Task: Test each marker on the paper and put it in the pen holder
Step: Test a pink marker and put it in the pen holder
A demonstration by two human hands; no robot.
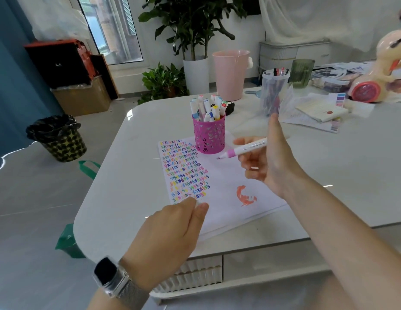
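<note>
Right hand [270,162] grips uncapped lilac marker [243,149] above scribbled paper [221,193], left hand [172,229] pinches its cap [199,203], pink pen holder [209,136] behind.

Pink cut-out pen holder [209,136]; paper [219,186] with multicoloured squiggle rows.

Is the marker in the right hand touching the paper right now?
No, the right hand holds the uncapped marker in the air, its tip hovering above the paper beside the pink pen holder.

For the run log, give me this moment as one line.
right hand holds uncapped marker above paper | left hand pinches cap | pen holder part-filled
</note>
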